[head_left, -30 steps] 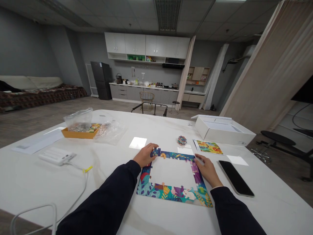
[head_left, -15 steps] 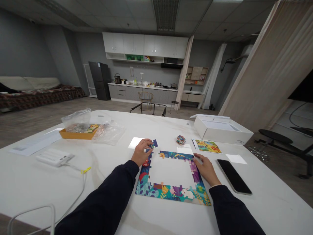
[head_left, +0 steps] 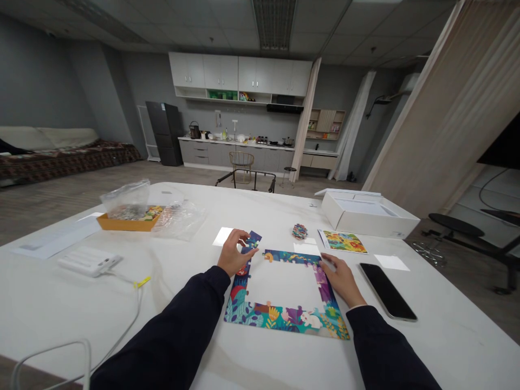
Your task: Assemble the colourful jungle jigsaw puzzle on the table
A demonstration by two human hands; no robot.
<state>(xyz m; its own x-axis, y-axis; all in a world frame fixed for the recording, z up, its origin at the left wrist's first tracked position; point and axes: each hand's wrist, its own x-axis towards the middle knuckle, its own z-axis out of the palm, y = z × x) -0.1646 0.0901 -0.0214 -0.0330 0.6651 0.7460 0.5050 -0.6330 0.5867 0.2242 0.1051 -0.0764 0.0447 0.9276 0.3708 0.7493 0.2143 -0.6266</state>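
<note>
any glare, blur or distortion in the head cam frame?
Head view: ceiling-light glare patches on the table beside the left hand and near the phone; wide-angle bending at the frame edges; the puzzle and right hand are sharp, with soft, faint shadows.

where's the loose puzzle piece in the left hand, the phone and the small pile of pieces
puzzle piece [head_left: 253, 238], head view, on its blue face beyond the left hand's fingertips.
phone [head_left: 387, 291], head view, middle of its dark screen.
pile of puzzle pieces [head_left: 299, 232], head view, top of the heap.
</note>
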